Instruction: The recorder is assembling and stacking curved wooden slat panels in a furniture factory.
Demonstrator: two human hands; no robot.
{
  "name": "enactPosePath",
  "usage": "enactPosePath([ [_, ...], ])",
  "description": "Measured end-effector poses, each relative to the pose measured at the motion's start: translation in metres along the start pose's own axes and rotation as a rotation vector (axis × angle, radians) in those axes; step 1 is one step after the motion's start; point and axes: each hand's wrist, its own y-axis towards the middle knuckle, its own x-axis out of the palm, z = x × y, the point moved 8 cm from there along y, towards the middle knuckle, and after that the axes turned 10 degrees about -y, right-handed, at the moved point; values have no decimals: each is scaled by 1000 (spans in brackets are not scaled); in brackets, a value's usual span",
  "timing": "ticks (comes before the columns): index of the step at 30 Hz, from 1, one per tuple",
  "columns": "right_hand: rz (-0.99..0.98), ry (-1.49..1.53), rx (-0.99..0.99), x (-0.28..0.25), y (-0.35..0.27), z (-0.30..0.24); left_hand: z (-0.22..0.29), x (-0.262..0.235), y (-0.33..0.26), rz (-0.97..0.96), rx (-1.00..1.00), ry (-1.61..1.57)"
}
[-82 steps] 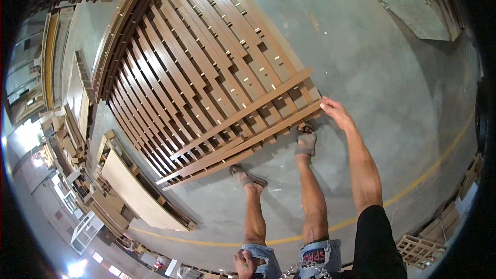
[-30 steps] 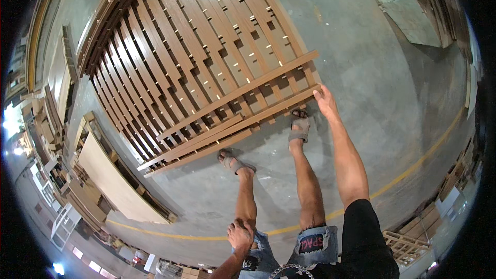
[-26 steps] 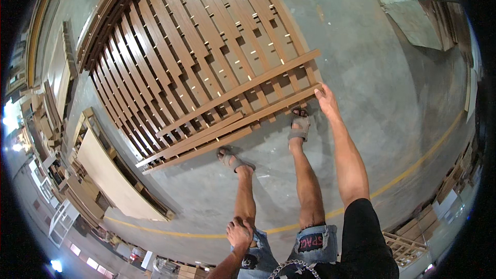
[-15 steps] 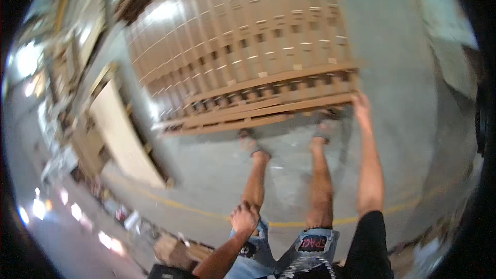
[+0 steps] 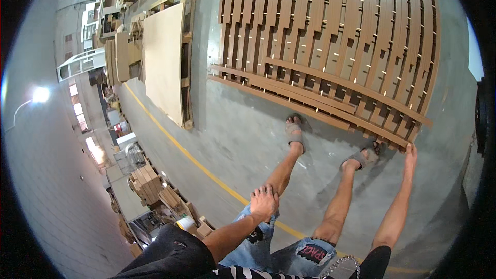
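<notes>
Right hand reaches down at 4 o'clock, fingers extended, tips touching the end of a long wooden slat lying across the slat stack on the floor. Left hand rests flat on left knee.

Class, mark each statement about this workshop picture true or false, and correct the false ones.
1. The right hand reaches down to the near end of the long wooden slats laid across the rack of boards. True.
2. The left hand grips a slat. False: it rests on the person's left leg near the knee, holding nothing.
3. The person wears closed boots. False: open sandals are on both feet.
4. A yellow line runs across the concrete floor. True.
5. The large pale panel lies on top of the slats. False: it sits apart, to their left, on its own wooden frame.
</notes>
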Motion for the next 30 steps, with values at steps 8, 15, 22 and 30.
enactPosePath([
  [8, 39, -198, -84, 5, -107, 30, -33, -20, -23, -109, 47, -584],
  [15, -219, -383, 23, 15, -350, 43, -68, -185, -84, -5, 269, -508],
  [22, -661, -611, 132, 23, -525, -32, -199, -125, -79, -692, 206, -76],
  [30, -671, -519, -77, 89, -611, -117, -238, -232, 19, -880, 515, 55],
])
